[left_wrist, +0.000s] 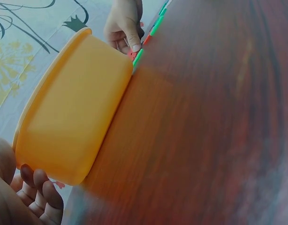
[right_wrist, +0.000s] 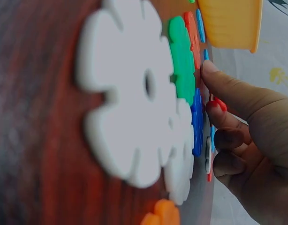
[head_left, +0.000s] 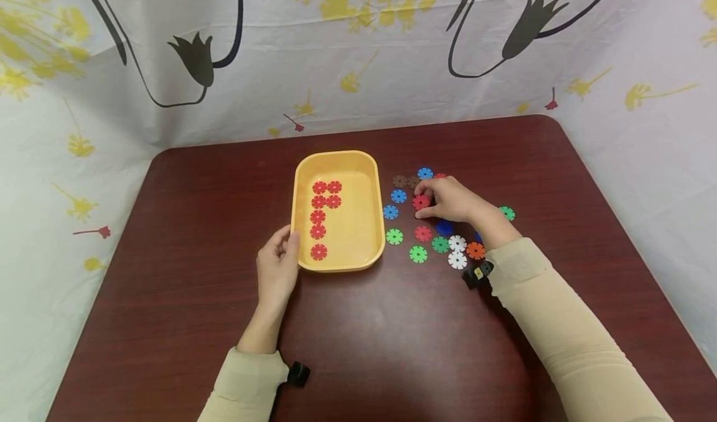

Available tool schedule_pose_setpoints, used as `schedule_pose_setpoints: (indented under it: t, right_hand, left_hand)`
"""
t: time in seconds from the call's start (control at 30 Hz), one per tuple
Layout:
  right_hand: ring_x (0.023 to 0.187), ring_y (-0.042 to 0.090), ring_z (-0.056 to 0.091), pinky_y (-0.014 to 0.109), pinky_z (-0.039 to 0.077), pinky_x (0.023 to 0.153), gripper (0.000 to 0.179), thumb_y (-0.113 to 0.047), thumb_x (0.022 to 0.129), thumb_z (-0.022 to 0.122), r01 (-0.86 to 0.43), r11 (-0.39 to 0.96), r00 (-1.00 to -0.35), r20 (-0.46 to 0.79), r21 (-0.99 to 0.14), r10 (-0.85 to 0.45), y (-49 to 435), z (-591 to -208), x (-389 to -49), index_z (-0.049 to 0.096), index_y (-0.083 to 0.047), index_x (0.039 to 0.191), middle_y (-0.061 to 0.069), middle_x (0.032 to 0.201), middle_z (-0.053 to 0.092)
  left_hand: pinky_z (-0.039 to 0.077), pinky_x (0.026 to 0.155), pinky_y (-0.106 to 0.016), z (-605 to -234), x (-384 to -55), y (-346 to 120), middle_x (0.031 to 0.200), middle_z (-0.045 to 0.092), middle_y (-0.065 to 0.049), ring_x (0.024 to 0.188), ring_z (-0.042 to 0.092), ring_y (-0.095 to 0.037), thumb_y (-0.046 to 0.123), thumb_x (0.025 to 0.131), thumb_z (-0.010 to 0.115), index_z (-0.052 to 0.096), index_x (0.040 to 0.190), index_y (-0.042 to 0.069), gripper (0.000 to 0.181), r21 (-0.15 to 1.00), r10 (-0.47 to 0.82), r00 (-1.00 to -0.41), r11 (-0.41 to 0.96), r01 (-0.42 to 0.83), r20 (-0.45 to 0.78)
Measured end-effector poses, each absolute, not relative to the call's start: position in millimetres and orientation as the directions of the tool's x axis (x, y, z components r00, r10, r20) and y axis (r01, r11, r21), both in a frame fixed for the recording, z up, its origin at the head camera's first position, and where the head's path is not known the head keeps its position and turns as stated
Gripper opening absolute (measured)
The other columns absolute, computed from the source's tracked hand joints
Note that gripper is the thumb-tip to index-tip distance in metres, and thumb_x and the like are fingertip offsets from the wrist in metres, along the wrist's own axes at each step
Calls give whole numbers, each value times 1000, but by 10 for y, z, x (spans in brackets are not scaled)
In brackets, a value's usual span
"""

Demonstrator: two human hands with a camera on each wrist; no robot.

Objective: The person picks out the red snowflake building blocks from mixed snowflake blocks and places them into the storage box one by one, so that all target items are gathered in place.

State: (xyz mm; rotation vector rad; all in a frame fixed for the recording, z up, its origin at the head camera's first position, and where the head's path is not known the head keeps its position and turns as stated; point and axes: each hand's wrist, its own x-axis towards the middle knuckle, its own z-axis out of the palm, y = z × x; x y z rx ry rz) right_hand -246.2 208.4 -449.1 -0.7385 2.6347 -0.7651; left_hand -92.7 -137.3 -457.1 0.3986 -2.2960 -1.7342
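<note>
A yellow plastic tray (head_left: 365, 223) stands on the table, with several red notched discs (head_left: 318, 216) lying flat along its left side. My left hand (head_left: 278, 265) grips the tray's left wall near the front corner; in the left wrist view its curled fingers (left_wrist: 40, 185) stay against the outside of the wall. To the tray's right, my right hand (head_left: 452, 199) holds a red flower-shaped disc (head_left: 420, 202) between thumb and fingers, low over the loose discs. In the right wrist view that red disc (right_wrist: 220, 103) shows partly, the rest hidden by the fingers.
Loose discs lie around the right hand: blue (head_left: 398, 196), brown (head_left: 399, 181), light green (head_left: 394, 236), white (head_left: 457, 260), orange (head_left: 475, 251) and another red (head_left: 422, 233). The dark red wooden table (head_left: 185, 254) meets a patterned white cloth (head_left: 347, 55) at the back.
</note>
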Motion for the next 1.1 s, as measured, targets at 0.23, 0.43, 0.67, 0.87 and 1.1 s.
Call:
schedule_pose_setpoints:
  t: [0.23,0.43,0.67,0.87,1.1]
  right_hand:
    - [61,16,54,34,49,64,37,-25,90,80,-420,721,-821,-108,-551,-561,2071,-4492,-2455,70,0,115,3,79,66]
    - [58,17,52,32,47,60,32,-28,90,80,-433,699,-842,-22,-569,-540,2046,-4467,-2445,70,-3,107,1,76,63]
    - [61,19,51,30,46,59,33,-31,89,80,-429,648,-864,77,-629,-498,1995,-4437,-2453,70,-5,108,3,76,60]
    - [65,19,52,31,46,59,35,-30,91,78,-444,630,-870,138,-637,-474,1923,-4411,-2473,70,-4,112,4,79,60]
    - [71,19,55,34,48,64,35,-29,88,81,-468,596,-866,202,-652,-458,1793,-4321,-2485,71,-5,112,4,85,63]
  left_hand:
    - [36,46,-19,-4586,-924,-1383,66,53,-3,52,44,-8,27,102,62,69,126,6,32,965,-351,-936,253,-73,21]
    - [37,47,-20,-4600,-925,-1389,67,53,-2,52,44,-8,28,103,61,69,126,6,33,961,-350,-936,264,-77,21]
    - [35,47,-20,-4609,-934,-1382,68,52,-3,53,42,-7,30,103,62,69,126,8,33,959,-353,-935,273,-82,20]
    - [35,47,-20,-4616,-937,-1381,68,53,-3,53,42,-7,30,102,61,69,126,8,34,960,-355,-935,268,-79,22]
    - [34,47,-20,-4609,-938,-1380,68,53,-3,53,42,-7,28,102,62,69,127,6,33,959,-360,-932,272,-80,25]
